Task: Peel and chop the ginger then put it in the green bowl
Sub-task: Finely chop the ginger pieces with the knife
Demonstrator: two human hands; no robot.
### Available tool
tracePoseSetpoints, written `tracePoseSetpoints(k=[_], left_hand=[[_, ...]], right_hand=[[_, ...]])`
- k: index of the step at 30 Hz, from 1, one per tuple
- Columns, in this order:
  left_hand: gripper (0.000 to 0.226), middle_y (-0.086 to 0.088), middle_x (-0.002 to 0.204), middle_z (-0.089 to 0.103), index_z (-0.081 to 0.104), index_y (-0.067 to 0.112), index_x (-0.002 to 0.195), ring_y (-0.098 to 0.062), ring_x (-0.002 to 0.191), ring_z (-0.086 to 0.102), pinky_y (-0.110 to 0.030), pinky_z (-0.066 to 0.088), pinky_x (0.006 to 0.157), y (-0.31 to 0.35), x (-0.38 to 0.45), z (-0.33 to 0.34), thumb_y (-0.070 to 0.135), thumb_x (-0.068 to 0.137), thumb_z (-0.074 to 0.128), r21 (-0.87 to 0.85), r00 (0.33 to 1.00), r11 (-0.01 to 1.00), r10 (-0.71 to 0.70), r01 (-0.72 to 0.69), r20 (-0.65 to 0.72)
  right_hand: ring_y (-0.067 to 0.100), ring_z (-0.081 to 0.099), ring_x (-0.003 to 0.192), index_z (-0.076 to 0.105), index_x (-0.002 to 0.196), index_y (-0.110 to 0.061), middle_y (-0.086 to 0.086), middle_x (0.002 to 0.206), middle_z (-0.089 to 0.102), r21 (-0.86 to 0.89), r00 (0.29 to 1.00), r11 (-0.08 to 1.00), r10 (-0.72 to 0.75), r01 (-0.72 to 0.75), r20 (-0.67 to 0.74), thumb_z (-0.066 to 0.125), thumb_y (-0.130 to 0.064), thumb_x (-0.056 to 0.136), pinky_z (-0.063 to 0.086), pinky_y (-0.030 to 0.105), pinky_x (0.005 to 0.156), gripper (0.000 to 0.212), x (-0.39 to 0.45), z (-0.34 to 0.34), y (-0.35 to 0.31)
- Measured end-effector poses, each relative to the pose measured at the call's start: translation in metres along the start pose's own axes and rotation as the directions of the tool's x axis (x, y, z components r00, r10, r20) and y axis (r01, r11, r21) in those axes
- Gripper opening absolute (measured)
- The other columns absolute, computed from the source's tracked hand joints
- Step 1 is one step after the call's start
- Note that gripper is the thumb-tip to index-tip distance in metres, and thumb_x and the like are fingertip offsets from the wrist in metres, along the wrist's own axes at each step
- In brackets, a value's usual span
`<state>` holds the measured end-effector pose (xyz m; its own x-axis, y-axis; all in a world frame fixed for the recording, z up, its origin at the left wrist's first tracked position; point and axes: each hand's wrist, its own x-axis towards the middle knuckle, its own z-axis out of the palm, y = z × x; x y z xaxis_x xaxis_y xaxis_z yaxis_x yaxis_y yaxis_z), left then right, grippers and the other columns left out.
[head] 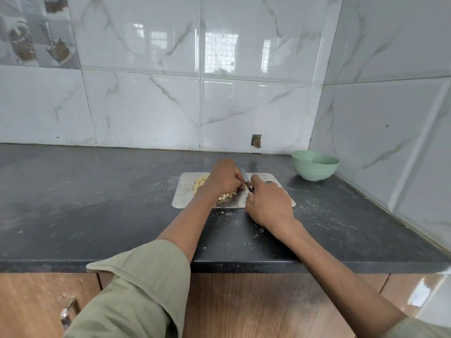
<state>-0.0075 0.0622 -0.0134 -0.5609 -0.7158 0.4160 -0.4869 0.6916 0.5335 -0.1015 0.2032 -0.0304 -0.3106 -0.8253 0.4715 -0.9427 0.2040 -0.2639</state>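
I see the dark tabletop (97, 203) running under both arms to the marble-tiled wall (146, 106), which turns a corner on the right. Below its front edge sit wooden cabinet fronts (256, 308), with a metal handle (68, 313) low on the left. My two forearms reach in from the bottom, the left one in an olive sleeve (136, 289) rolled back above the wrist.

The pale metal-looking cutting board (183, 196) lies flat under both sets of fingers. Well beyond my right fingers and off to their right, near the wall corner, stands the green bowl (314, 167), upright and apart from the board; I cannot tell what, if anything, is inside it.

My left hand (223, 178) is knuckles up on the board, its fingers curled down and pressing on a piece of ginger at their tips, though that piece is mostly hidden. My right hand (268, 203) has its fingers wrapped round the dark handle of the knife (247, 181), thumb side toward the blade. The blade runs away from me, passing just beside the left fingertips, between the two hands.

The chopped ginger (199, 185), small yellowish cubes, is heaped on the board to the left of and beneath my left fingers, with more showing under the wrist.
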Motion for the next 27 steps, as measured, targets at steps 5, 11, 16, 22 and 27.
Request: tracePoseSetpoints(k=[5, 11, 16, 22, 27], left_hand=[[0.012, 0.005, 0.067, 0.076, 0.084, 0.013, 0.08, -0.01, 0.068, 0.073, -0.031, 0.063, 0.07, 0.001, 0.0, -0.003, 0.004, 0.074, 0.089, -0.004, 1.0, 1.0, -0.006, 0.006, 0.017], [0.01, 0.025, 0.053, 0.064, 0.083, 0.007, 0.08, 0.005, 0.054, 0.064, -0.019, 0.058, 0.061, 0.006, -0.008, -0.006, -0.002, 0.075, 0.086, -0.07, 1.0, 0.997, -0.012, 0.013, 0.013], [0.016, 0.023, 0.049, 0.062, 0.083, 0.017, 0.074, -0.004, 0.057, 0.068, -0.025, 0.06, 0.06, 0.008, -0.008, -0.004, 0.001, 0.075, 0.085, -0.052, 0.999, 0.998, -0.034, 0.033, -0.02], [0.01, 0.019, 0.063, 0.07, 0.084, 0.012, 0.08, 0.001, 0.059, 0.067, -0.025, 0.061, 0.065, 0.004, -0.005, -0.001, 0.003, 0.076, 0.088, -0.071, 1.0, 0.997, -0.027, 0.028, 0.002], [0.009, 0.005, 0.067, 0.076, 0.084, 0.015, 0.076, -0.004, 0.062, 0.071, -0.029, 0.063, 0.069, 0.003, -0.004, 0.002, 0.007, 0.074, 0.088, -0.055, 0.999, 0.998, -0.037, 0.036, -0.023]], right_hand=[[0.031, 0.047, 0.083, 0.035, 0.098, -0.027, 0.012, 0.098, 0.061, 0.026, 1.0, 1.0, 0.014, -0.015, 0.025, 0.047, -0.025, 0.095, 0.035, 0.037, 0.065, 0.012, 0.003, -0.001, 0.004], [0.033, 0.049, 0.089, 0.047, 0.104, -0.021, 0.014, 0.102, 0.063, 0.0, 1.0, 1.0, 0.016, -0.016, 0.015, 0.048, -0.025, 0.096, 0.034, 0.037, 0.067, 0.009, 0.004, -0.001, 0.0], [0.034, 0.056, 0.103, 0.048, 0.105, -0.022, 0.012, 0.103, 0.06, -0.021, 0.999, 0.999, 0.027, -0.028, -0.023, 0.048, -0.023, 0.095, 0.033, 0.037, 0.069, 0.01, -0.007, -0.002, -0.002], [0.035, 0.057, 0.105, 0.053, 0.119, -0.019, 0.012, 0.106, 0.062, -0.086, 0.999, 0.996, 0.023, -0.026, -0.037, 0.049, -0.022, 0.097, 0.034, 0.037, 0.071, 0.023, -0.006, -0.001, -0.007], [0.034, 0.059, 0.106, 0.048, 0.126, -0.018, 0.012, 0.112, 0.062, -0.094, 0.998, 0.994, 0.054, -0.056, -0.025, 0.048, -0.021, 0.098, 0.033, 0.036, 0.069, 0.028, -0.007, -0.001, -0.006]])
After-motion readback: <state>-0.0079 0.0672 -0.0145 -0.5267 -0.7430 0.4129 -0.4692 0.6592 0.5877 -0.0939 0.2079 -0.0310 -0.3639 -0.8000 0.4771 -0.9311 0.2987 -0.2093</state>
